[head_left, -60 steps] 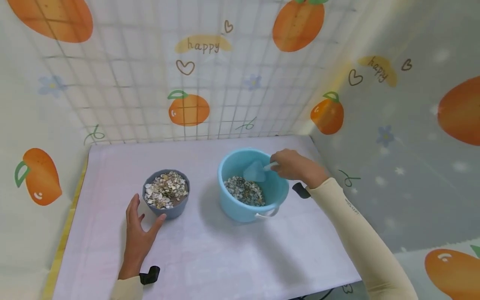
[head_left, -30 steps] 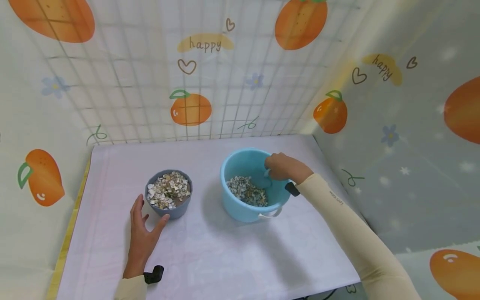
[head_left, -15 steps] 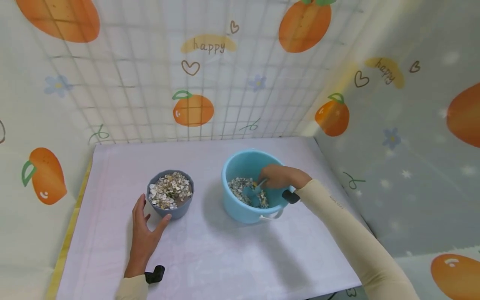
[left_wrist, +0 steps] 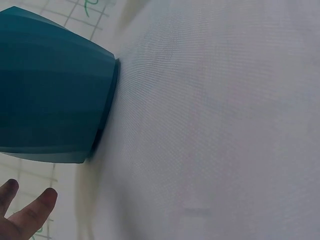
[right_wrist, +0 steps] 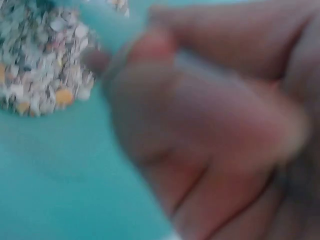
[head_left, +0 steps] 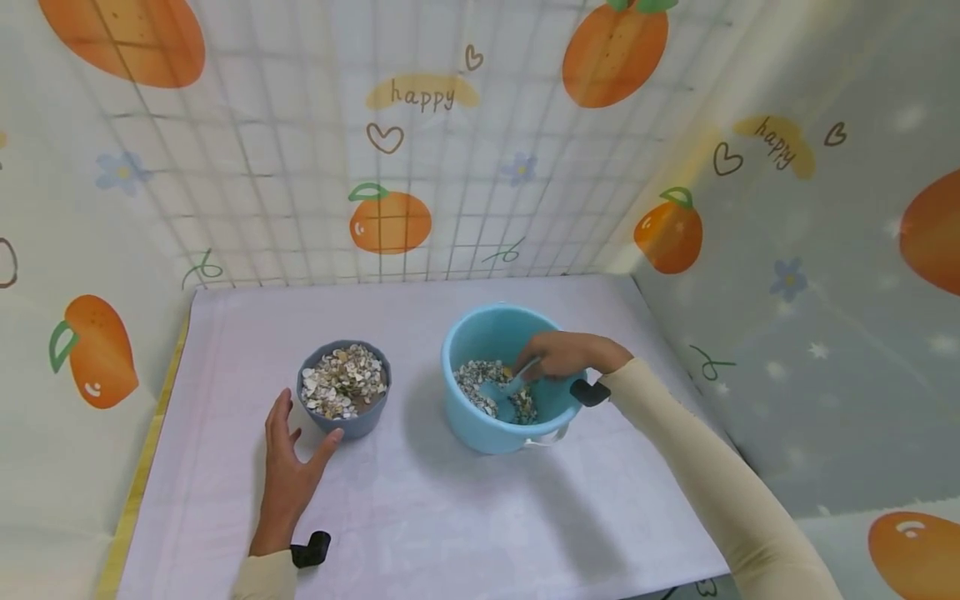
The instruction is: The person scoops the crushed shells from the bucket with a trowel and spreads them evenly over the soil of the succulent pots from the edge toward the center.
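Observation:
My right hand (head_left: 558, 354) reaches inside a light blue bucket (head_left: 480, 433) and grips the handle of a small blue toy shovel (head_left: 517, 385). The shovel's blade is down among small shell pieces (head_left: 480, 377) at the bucket's bottom. In the right wrist view, curled fingers (right_wrist: 200, 120) wrap the handle, blurred. My left hand (head_left: 288, 483) is spread beside a grey-blue faceted pot (head_left: 358, 427) filled with pale shell pieces (head_left: 341, 379). Its thumb is close to the pot's near side; contact is unclear. Two fingertips (left_wrist: 37, 210) show apart from the pot in the left wrist view.
A white cloth covers the table (head_left: 420, 525). Behind it stands a wire grid under a fruit-printed curtain (head_left: 300, 183), and another printed curtain (head_left: 810, 333) hangs along the right. The bucket's white handle (head_left: 551, 437) hangs at its front right.
My right hand has lowered the shovel from near the bucket's upper right into the shell pieces, moving left and down. The left hand has kept its place beside the pot.

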{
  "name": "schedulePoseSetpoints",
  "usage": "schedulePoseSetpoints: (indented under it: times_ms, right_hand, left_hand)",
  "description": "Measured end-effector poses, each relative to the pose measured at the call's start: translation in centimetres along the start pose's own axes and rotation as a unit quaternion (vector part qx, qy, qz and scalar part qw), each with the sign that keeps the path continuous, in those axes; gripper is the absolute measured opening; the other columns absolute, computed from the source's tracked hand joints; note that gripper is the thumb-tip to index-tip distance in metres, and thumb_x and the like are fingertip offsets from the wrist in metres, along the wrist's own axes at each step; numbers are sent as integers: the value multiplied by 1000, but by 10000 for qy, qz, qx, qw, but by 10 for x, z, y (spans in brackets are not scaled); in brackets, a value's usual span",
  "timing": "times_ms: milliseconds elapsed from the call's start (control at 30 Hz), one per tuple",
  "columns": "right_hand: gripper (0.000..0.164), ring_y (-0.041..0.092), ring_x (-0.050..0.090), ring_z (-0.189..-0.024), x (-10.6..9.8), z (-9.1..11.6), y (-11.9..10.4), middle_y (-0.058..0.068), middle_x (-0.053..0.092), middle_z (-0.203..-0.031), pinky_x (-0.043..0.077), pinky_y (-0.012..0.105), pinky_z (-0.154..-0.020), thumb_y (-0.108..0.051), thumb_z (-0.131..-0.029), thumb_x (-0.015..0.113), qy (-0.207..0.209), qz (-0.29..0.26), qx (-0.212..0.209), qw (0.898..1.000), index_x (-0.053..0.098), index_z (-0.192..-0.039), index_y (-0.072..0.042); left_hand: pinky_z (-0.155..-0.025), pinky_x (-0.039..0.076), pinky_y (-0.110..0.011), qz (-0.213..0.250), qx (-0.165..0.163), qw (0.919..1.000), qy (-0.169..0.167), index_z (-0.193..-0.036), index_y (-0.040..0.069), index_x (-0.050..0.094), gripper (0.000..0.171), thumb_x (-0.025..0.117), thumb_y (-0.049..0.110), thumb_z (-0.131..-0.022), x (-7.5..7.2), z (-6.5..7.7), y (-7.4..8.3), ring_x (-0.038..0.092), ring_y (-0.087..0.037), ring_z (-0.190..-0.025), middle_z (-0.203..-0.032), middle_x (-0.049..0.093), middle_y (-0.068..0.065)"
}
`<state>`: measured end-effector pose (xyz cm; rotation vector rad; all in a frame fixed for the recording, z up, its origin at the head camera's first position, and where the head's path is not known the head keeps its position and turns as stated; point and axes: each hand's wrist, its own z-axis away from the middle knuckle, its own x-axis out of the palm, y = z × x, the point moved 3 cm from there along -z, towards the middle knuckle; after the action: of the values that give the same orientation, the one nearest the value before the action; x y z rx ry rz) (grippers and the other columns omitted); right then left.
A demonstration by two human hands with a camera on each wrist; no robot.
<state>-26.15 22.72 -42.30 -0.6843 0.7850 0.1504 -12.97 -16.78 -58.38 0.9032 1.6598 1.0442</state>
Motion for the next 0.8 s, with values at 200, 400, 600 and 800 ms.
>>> schedulePoseSetpoints:
  times_ms: [200, 400, 600, 800]
  right_hand:
    - [28, 11, 37, -41, -7, 9, 3, 3, 57, -60, 39, 25, -45, -15, -101, 54, -52, -726, -76, 9973, 68, -124, -9]
    - [27, 14, 38, -41, -10, 18, 8, 1, 45, -52, 39, 25, -43, -14, -101, 53, 39, -946, -246, 9952, 70, -122, -11]
    - [26, 18, 38, -43, -10, 31, 17, 11, 49, -57, 36, 25, -41, -17, -101, 54, 150, -1425, -273, 9893, 70, -122, -13]
    - [25, 19, 32, -41, -10, 47, 23, 22, 41, -58, 30, 23, -39, -18, -102, 55, 300, -1715, -367, 9840, 70, -119, -8]
  left_hand:
    - [-108, 34, -56, -29, 32, 10000, 31, -158, 34, 12, 98, 78, 38, -85, 1, 1, 2, 18, -18, -144, -160, 14, 8]
    - [-108, 34, -56, -24, 18, 10000, 6, -158, 33, 12, 98, 77, 39, -85, 2, 2, 3, 18, -19, -144, -160, 14, 8]
    - [-108, 34, -56, -15, 44, 10000, 21, -158, 32, 13, 98, 77, 41, -84, 1, 3, 3, 18, -19, -144, -160, 14, 8]
    - [-107, 34, -56, 51, 77, 10000, -39, -158, 31, 13, 98, 78, 39, -85, 4, 2, 3, 18, -18, -144, -159, 14, 8]
